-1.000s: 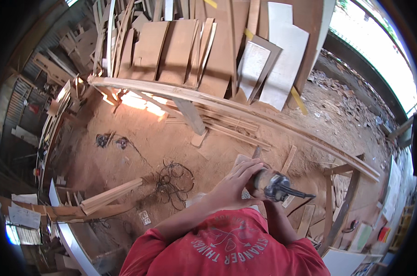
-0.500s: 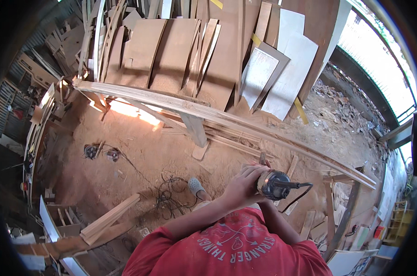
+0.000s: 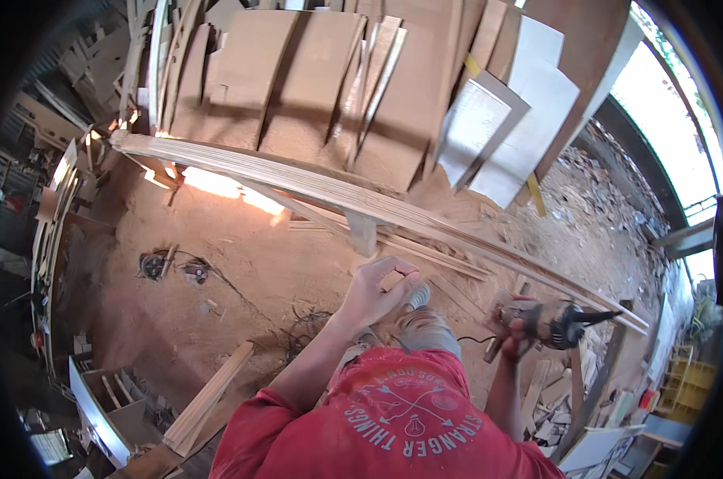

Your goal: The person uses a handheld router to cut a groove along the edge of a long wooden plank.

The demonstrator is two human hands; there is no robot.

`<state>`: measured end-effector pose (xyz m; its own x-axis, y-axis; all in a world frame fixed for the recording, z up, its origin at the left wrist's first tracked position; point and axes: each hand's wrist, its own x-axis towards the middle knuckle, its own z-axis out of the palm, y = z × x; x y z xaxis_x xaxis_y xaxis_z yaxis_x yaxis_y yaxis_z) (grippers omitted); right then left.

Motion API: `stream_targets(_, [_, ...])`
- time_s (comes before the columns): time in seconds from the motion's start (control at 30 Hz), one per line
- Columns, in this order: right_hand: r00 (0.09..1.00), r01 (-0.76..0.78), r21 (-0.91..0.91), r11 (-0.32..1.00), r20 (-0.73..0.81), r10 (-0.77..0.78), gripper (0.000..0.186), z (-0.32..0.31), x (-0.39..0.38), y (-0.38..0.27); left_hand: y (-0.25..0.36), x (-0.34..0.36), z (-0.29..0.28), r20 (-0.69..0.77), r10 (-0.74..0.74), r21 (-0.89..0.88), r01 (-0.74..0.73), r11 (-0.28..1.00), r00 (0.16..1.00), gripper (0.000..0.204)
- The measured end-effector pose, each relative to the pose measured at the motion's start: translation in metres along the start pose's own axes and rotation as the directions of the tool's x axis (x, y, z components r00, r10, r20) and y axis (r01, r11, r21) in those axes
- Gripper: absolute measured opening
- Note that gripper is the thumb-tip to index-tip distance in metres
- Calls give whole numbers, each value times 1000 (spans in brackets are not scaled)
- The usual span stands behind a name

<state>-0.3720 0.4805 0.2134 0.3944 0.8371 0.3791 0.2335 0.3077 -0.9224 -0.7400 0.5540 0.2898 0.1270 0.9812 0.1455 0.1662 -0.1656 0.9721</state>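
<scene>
My left hand (image 3: 380, 290) is raised in front of me, fingers curled around a small wooden piece (image 3: 391, 279). It hovers just below a long stack of thin wooden boards (image 3: 353, 195) that runs from the upper left to the right. My right hand (image 3: 516, 326) grips a handheld power tool (image 3: 554, 322) with a dark body and a cord, held low at my right side, close to the right end of the boards. My red shirt fills the lower middle.
Plywood sheets and white panels (image 3: 489, 120) lean against the back wall. Sawdust covers the floor (image 3: 241, 279), with tangled cables (image 3: 297, 327), round discs (image 3: 154, 265), a loose plank (image 3: 209, 395) at lower left and wood offcuts (image 3: 553, 391) at lower right.
My left hand has left the power tool and risen toward the long boards, holding a small wooden piece. The tool has moved right and now sits in my right hand alone.
</scene>
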Motion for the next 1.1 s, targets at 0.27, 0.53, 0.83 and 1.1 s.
stream_targets(0.27, [993,-74,96,993,-84,82,57,65,64,54,-73,46,-80,-72,-173,241,185,953,982,18])
stream_targets(0.53, [994,-17,72,997,-107,25,58,140,113,78,-218,87,-171,-78,-279,464,283,840,957,30])
stream_targets(0.83, [948,-7,-55,998,-317,-11,48,197,82,42,-324,198,-263,306,8,768,-252,589,952,95])
stream_targets(1.1, [683,-158,-87,984,-729,46,47,329,-38,-10,-378,260,-314,707,-8,590,-583,558,707,96])
